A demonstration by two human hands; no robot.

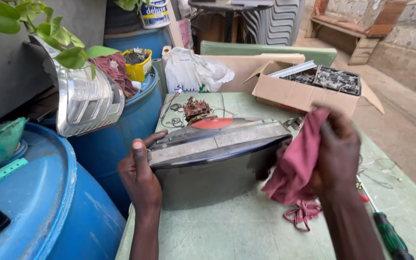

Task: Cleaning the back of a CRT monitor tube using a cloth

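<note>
The left hand (139, 174) grips the left end of a large dark picture tube (213, 159) that stands on its edge on the pale green worktop (246, 231), thumb laid over the grey metal band along its top and fingers wrapped behind. The right hand (335, 156) is closed around a bunched maroon cloth (297, 163), pressing it against the tube's right end; a frayed tail of the cloth hangs down onto the worktop.

The glass face toward the camera looks dark and fairly even, with a dull sheen, so much of the near side seems already wiped, while the right edge under the cloth appears to be the part in hand. Whether the far side or the band has been cleaned cannot be told.

Behind the tube lie a red disc (212, 123) and a tangle of wires with a small circuit part (196, 108). Farther right sits an open cardboard box (309, 86) of metal pieces. A green-handled screwdriver (391, 238) lies near the right edge. 2 blue drums (49, 202) stand to the left, 1 carrying a clear headlamp lens (87, 101).
</note>
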